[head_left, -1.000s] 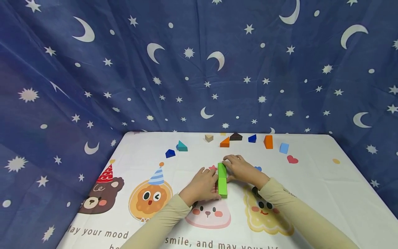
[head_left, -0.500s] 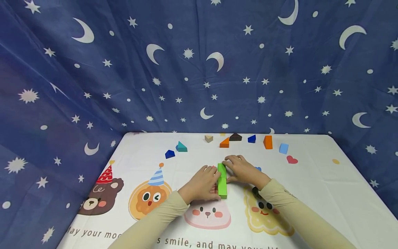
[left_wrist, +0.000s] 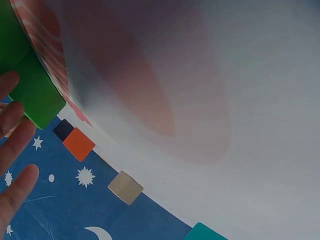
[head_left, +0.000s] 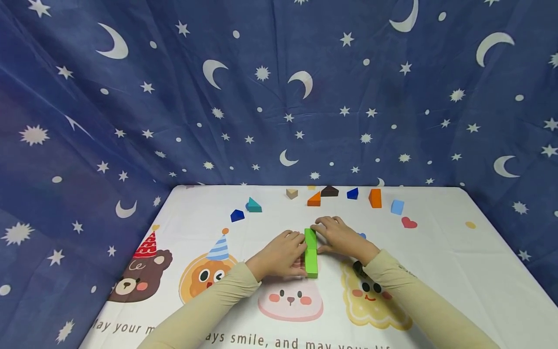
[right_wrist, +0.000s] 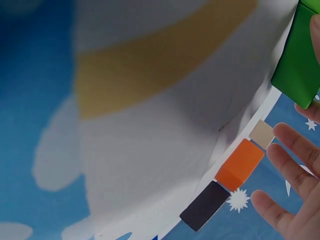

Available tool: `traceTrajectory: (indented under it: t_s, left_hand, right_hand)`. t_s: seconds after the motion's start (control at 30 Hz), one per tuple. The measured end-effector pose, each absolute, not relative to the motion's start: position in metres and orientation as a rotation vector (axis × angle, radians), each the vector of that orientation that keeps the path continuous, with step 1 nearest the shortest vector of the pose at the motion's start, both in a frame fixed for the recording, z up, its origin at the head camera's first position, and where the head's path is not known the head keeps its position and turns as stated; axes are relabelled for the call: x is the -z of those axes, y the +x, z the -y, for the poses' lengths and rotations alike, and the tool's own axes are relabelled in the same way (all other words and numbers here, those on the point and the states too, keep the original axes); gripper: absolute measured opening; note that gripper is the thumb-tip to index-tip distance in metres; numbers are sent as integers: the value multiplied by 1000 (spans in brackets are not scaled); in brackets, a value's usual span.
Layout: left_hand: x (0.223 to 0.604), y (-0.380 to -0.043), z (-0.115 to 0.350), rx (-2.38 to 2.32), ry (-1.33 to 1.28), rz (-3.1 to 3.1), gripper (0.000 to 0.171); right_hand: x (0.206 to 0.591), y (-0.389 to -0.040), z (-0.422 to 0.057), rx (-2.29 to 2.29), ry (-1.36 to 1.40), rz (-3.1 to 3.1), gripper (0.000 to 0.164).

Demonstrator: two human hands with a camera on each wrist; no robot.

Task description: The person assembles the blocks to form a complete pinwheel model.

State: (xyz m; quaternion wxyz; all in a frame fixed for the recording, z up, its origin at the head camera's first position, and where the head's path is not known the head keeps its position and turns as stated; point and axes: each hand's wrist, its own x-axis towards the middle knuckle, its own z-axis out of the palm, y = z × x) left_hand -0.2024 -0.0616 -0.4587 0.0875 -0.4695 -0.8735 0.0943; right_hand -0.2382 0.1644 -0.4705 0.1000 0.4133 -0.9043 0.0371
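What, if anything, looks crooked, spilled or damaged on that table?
Nothing stands out. The two green blocks meet end to end in a fairly straight line, the scattered blocks behind them look whole as far as the head view shows, and no spill shows on the tablecloth.

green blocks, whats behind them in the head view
Beyond the green blocks, an orange wedge and a dark block lie on the white cloth. The part the green blocks cover is hidden.

Head camera looks forward and down on the green blocks [head_left: 311, 257] from well back; close wrist views at either side share them, facing beyond.
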Motion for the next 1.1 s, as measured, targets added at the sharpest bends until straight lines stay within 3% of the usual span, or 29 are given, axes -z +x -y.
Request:
traceTrajectory:
  t_s: [1.1]
  left_hand:
    - [460,-198,63,-261,-1307,2683,62]
  right_hand:
    - [469,-240,-162,-93,1218,2736,69]
